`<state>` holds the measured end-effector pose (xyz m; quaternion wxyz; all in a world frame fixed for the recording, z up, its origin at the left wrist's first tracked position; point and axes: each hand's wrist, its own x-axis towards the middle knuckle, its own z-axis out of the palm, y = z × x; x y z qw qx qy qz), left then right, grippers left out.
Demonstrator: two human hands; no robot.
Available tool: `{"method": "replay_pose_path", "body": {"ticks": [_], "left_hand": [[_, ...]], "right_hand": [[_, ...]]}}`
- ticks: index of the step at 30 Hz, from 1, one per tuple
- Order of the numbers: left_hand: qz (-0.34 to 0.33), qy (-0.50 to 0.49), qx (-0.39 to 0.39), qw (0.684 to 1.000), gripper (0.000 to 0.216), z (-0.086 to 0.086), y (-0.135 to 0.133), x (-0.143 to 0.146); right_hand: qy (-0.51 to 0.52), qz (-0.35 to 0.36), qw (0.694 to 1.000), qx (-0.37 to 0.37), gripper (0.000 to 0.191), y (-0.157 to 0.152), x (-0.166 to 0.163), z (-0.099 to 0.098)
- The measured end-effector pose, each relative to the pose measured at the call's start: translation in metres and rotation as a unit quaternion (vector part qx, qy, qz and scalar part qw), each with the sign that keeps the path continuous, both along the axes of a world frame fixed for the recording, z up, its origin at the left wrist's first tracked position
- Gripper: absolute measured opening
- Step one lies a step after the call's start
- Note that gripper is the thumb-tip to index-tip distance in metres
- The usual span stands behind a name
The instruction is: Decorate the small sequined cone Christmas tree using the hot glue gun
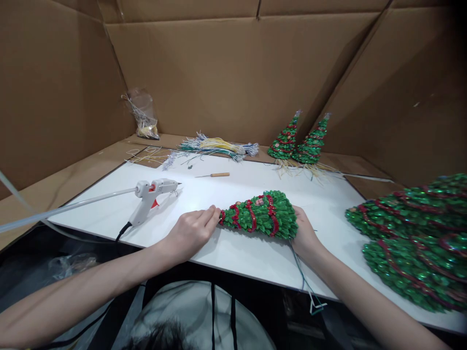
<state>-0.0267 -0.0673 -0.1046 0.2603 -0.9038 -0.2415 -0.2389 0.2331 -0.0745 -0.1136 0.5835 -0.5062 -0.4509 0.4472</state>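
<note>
A small green sequin tree (260, 214) with red garland lies on its side on the white board (255, 253), tip pointing left. My left hand (191, 232) has its fingers closed in a pinch at the tree's tip. My right hand (304, 233) cups the wide base, fingers wrapped behind it. Thin wires trail from the base over the board's near edge.
A white hot glue gun (153, 194) with glue stick and cord lies at the left. A wooden-handled awl (215, 174), a bundle of wires (215, 146) and a plastic bag (144, 114) lie behind. Two upright trees (297, 143) stand at the back; several more (416, 233) lie right. Cardboard walls surround.
</note>
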Motion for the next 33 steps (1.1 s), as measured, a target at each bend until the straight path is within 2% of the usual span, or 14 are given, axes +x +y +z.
{"method": "replay_pose_path", "body": {"ticks": [11, 19, 33], "left_hand": [[0.003, -0.006, 0.01, 1.0, 0.029, 0.0029, -0.0011, 0.0013], [0.005, 0.003, -0.009, 1.0, 0.028, 0.0015, -0.0013, 0.0013], [0.007, -0.011, 0.013, 1.0, 0.028, 0.0053, -0.0025, 0.0036]], "right_hand": [[0.011, 0.007, 1.0, 0.006, 0.005, -0.0018, -0.0023, 0.0035], [0.027, -0.003, 1.0, 0.002, 0.003, -0.0029, -0.0042, 0.004], [0.035, 0.001, 0.999, 0.012, 0.002, -0.0037, -0.0026, 0.0021]]}}
